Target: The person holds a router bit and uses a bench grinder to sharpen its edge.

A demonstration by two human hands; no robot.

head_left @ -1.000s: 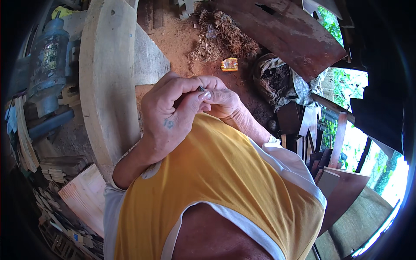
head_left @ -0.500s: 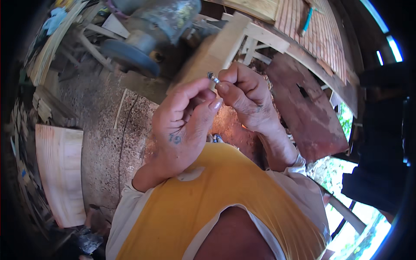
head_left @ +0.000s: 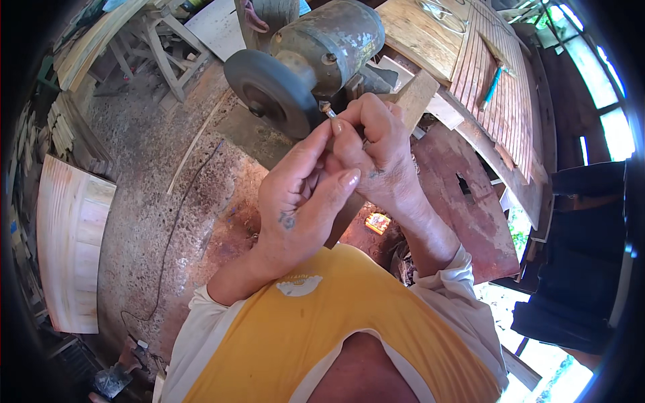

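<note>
Compared with half a second ago, the grinding wheel is seen much closer to the hands: the small metal bit, seen well to the right of the wheel then, is now held just beside its right edge. Whether the two touch cannot be told. The bit is pinched by the shank between thumb and index finger of the right hand, as before, its dark head pointing up. The left hand is held close below, its thumb spread away from its curled fingers; whether the bit is touched by its index fingertip cannot be made out. Behind the wheel, the right side is bounded by the motor, and farther right by a ridged wooden panel. Below and right of the wheel, beyond the hands, a rusty sheet is seen. The widest room is given below and left of the wheel, over floor crossed by a dark cord.
</note>
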